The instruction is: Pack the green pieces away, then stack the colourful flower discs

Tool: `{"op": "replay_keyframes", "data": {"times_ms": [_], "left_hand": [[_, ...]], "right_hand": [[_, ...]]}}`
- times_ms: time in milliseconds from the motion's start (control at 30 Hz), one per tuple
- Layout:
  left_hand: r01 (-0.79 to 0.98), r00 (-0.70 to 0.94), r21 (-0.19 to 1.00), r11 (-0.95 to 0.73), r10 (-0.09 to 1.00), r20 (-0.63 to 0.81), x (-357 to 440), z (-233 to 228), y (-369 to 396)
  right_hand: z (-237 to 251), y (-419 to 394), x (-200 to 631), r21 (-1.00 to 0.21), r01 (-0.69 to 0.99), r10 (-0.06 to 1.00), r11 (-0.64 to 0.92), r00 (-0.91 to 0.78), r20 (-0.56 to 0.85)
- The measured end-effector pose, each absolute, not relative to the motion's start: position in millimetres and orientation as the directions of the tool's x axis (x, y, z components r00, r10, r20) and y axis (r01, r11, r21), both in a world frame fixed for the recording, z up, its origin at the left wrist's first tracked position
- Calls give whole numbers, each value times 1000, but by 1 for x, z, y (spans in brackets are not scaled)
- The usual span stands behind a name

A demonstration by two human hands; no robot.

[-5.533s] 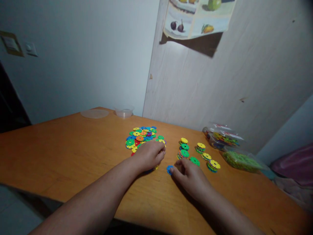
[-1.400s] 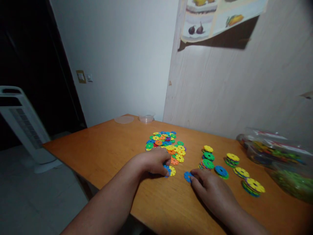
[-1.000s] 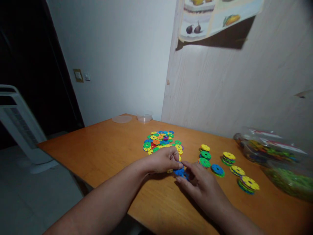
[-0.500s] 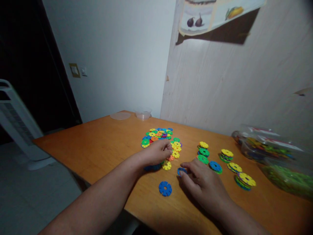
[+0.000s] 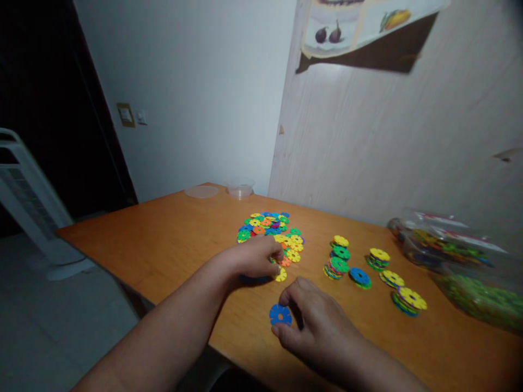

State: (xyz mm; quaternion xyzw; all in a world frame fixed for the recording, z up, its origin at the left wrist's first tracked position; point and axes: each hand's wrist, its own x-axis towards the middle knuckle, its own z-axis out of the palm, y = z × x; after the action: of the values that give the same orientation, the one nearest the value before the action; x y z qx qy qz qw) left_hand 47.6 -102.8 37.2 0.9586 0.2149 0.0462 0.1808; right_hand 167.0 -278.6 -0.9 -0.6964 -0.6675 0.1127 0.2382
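Note:
A loose pile of colourful plastic flower discs (image 5: 269, 228) lies on the orange wooden table (image 5: 171, 245). My left hand (image 5: 253, 258) rests at the pile's near edge with its fingers curled and their tips on yellow and orange discs. Some blue discs (image 5: 250, 279) show under its palm. My right hand (image 5: 314, 324) is nearer the front edge, with thumb and forefinger pinched around a single blue disc (image 5: 280, 314) that lies flat on the table. To the right stand several short sorted stacks (image 5: 337, 265), topped yellow, green or blue.
Two clear bags of discs (image 5: 449, 245) lie at the far right, against a wooden panel. A clear lid (image 5: 201, 191) and a small clear tub (image 5: 239, 189) sit at the table's far corner. A white tower fan (image 5: 24, 201) stands on the floor to the left.
My right hand has moved back toward me, from beside the stacks to the lone blue disc, and closed around it. My left hand has stayed at the pile's edge.

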Motion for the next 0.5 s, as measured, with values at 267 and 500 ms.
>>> {"op": "replay_keyframes", "data": {"times_ms": [267, 500], "left_hand": [[365, 929, 224, -903, 370, -23, 46, 42, -111], [385, 921, 229, -894, 390, -26, 49, 41, -112]], "right_hand": [[3, -282, 165, -607, 794, 994, 7, 64, 94], [-6, -267, 221, -688, 724, 872, -48, 366, 324]]}}
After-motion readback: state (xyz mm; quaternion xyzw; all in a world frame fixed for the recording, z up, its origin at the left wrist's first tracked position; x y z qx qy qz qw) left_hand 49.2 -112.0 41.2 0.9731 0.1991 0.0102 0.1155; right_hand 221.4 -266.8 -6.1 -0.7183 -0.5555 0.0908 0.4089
